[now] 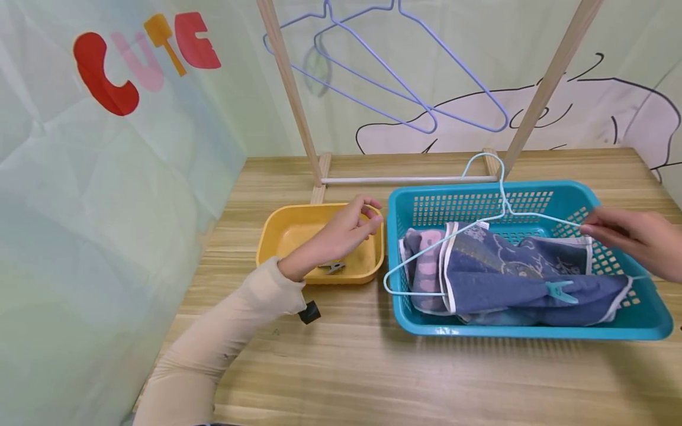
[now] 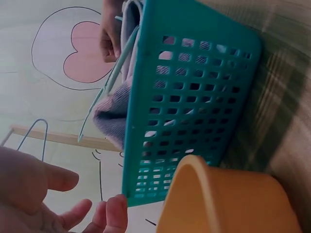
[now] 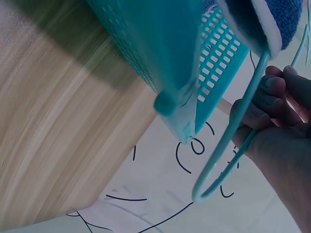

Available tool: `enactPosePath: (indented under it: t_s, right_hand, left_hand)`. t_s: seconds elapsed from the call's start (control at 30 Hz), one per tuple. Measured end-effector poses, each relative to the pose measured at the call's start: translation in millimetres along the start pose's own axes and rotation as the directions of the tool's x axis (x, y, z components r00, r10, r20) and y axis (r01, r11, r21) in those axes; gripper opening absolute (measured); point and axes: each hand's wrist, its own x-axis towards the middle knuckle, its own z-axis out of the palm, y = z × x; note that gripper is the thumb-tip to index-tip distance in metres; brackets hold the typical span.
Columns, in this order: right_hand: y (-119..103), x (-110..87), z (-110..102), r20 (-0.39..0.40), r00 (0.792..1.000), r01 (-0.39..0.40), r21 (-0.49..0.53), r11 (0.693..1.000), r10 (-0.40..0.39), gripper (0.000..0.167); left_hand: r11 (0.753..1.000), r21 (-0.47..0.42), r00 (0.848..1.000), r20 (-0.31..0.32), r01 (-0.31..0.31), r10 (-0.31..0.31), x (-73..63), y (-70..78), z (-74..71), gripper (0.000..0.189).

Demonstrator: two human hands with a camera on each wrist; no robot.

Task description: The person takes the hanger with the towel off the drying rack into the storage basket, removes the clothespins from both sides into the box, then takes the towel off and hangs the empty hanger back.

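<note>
My right hand (image 1: 639, 239) pinches the sloping arm of a light blue hanger (image 1: 549, 218) at the right side of the teal basket (image 1: 479, 331). Over the hanger's lower bar hangs a dark blue towel (image 1: 495, 290) with white edging, and a light blue clothespin (image 1: 560, 292) sits on it. The right wrist view shows the hanger's bent end (image 3: 214, 160) below the fingers. My left hand (image 1: 346, 231) is empty, fingers loosely bent, over the yellow basin (image 1: 351, 279). A grey clothespin (image 1: 334, 268) lies in that basin.
Behind the baskets stands a wooden rack (image 1: 290, 89) with a white lower rod (image 1: 394, 180). Two purple hangers (image 1: 469, 74) hang from above. More folded cloth (image 1: 428, 272) lies in the teal basket. A small black object (image 1: 309, 312) is by my left cuff.
</note>
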Motion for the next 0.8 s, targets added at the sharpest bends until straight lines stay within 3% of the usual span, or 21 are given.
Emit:
enactPosePath:
  t_s: [0.1, 0.3, 0.8]
  right_hand:
    - [0, 3.8, 1, 0.008, 1.0, -0.011, -0.012, 1.0, 0.011, 0.015]
    - [4, 5.5, 6, 0.0, 0.999, 0.041, -0.032, 0.999, -0.041, 0.013]
    - [17, 6.4, 12, 0.035, 0.997, 0.07, -0.045, 0.997, -0.068, 0.018]
  left_hand:
    - [1.0, -0.001, 1.0, 0.019, -0.002, 0.002, -0.4, -2.8, 5.3, 0.035]
    - [1.0, 0.007, 0.999, 0.028, -0.018, 0.018, -1.1, -4.1, 12.8, 0.035]
    - [0.997, 0.059, 0.998, 0.04, -0.042, 0.039, -0.5, -5.6, 16.9, 0.033]
